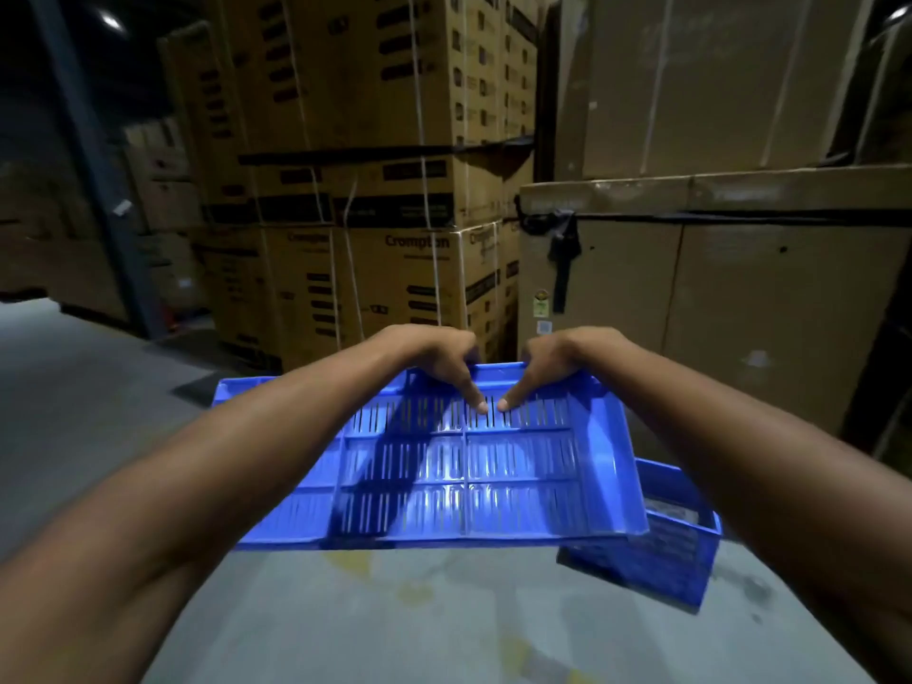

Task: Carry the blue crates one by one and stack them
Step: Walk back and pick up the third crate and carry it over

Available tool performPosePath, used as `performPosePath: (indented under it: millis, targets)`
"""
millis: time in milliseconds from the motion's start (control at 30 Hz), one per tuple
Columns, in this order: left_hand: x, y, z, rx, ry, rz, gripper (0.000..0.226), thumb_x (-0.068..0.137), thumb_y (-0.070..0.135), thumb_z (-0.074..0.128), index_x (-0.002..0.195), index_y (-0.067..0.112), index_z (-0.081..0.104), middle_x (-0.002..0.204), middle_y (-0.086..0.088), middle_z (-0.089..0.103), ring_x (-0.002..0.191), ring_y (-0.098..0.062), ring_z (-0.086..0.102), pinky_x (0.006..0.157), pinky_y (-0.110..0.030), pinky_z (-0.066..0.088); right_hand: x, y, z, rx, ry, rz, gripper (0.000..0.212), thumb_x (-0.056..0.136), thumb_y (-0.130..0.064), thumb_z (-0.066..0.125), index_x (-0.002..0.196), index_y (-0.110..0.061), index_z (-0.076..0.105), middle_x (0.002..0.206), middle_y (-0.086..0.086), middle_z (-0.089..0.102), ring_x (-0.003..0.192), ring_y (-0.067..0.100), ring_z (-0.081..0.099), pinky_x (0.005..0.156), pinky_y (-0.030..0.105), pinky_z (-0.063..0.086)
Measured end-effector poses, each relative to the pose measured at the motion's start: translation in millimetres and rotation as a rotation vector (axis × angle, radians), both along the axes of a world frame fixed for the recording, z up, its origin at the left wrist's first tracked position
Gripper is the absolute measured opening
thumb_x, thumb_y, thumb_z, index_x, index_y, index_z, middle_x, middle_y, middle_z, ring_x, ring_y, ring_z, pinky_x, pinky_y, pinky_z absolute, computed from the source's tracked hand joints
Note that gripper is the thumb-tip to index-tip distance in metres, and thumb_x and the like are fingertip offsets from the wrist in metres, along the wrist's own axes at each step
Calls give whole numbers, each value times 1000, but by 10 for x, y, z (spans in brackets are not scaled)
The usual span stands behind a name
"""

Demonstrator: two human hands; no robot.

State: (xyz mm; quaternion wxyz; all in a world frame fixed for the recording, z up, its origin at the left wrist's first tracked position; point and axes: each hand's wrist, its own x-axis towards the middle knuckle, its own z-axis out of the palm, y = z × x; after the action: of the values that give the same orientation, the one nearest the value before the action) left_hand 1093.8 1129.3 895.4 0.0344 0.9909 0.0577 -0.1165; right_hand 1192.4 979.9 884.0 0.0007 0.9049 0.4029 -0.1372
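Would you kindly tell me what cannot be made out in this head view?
- Head view, second blue crate: mostly hidden by the held blue crate and the right forearm; its contents cannot be told.
- Head view, left hand and right hand: the fingers beyond the far rim are hidden by the knuckles.
- Head view, stickers on the large carton: too small and blurred to read.

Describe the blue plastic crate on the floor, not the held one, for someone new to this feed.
Find the big plain cardboard box with the black strap on the right; before it, on the grey concrete floor, sits a blue plastic crate. Unlike the slotted blue crate gripped by the left hand and right hand, it stands untouched, partly hidden under that crate's right corner.
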Motion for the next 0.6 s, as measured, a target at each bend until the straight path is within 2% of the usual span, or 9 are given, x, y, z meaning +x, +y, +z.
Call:
performPosePath:
  millis: [100, 167, 233, 300, 367, 433, 500, 600]
  targets:
    - [650, 36, -32, 3, 96, -6, 50, 62, 59, 84, 93, 22, 72, 85, 8, 72, 77, -14, 68, 70, -33, 56, 621, 53, -75, -137, 186, -74, 78, 47, -73, 84, 102, -19, 69, 94, 0, 76, 80, 22, 74, 80, 39, 59]
    - [1107, 117, -56, -18, 158, 18, 48, 58, 60, 85, 91, 27, 71, 90, 8, 73, 83, -16, 71, 80, -42, 59, 1023, 102, -135, -106, 225, -84, 80, 46, -72, 86, 104, -20, 68, 98, 1, 75, 84, 24, 74, 84, 45, 58]
    - [1501, 216, -74, -56, 181, 30, 48, 53, 60, 86, 87, 30, 70, 91, 8, 74, 85, -18, 73, 84, -46, 59, 1375, 145, -189, -21, 253, -76, 65, 52, -65, 88, 96, -21, 70, 99, 2, 75, 85, 24, 74, 83, 45, 59]
    - [1857, 322, -111, -97, 192, 40, 51, 52, 58, 87, 90, 28, 72, 91, 6, 76, 85, -19, 73, 84, -47, 59, 1692, 204, -217, 63, 204, -27, 46, 61, -58, 87, 81, -21, 68, 91, 0, 74, 81, 20, 72, 77, 37, 59]
    - [2185, 432, -171, -111, 235, 71, 56, 60, 55, 86, 103, 22, 71, 99, 2, 75, 89, -20, 73, 87, -45, 58, 1953, 303, -236, 122, 120, 17, 41, 64, -53, 86, 73, -20, 64, 81, -4, 68, 73, 16, 67, 65, 31, 53]
    - [2492, 507, -244, -150, 273, 97, 60, 68, 50, 84, 115, 17, 66, 107, -1, 72, 94, -21, 71, 89, -44, 57, 2199, 411, -274, 146, 26, 37, 40, 66, -52, 85, 75, -20, 62, 80, -4, 64, 71, 15, 61, 61, 30, 46]
    - [2798, 594, -336, -171, 204, 70, 58, 74, 45, 81, 121, 16, 61, 112, -1, 68, 97, -21, 67, 89, -40, 55, 2466, 506, -328, 153, -97, 33, 43, 67, -57, 82, 86, -22, 65, 85, -2, 63, 75, 18, 59, 64, 32, 44]
    - [3279, 796, -525, -117, 47, -5, 49, 77, 41, 80, 113, 16, 59, 107, -1, 63, 95, -21, 62, 81, -35, 51, 2918, 655, -496, 184, -230, -8, 44, 67, -62, 78, 86, -25, 63, 85, -2, 61, 83, 22, 59, 66, 34, 42]
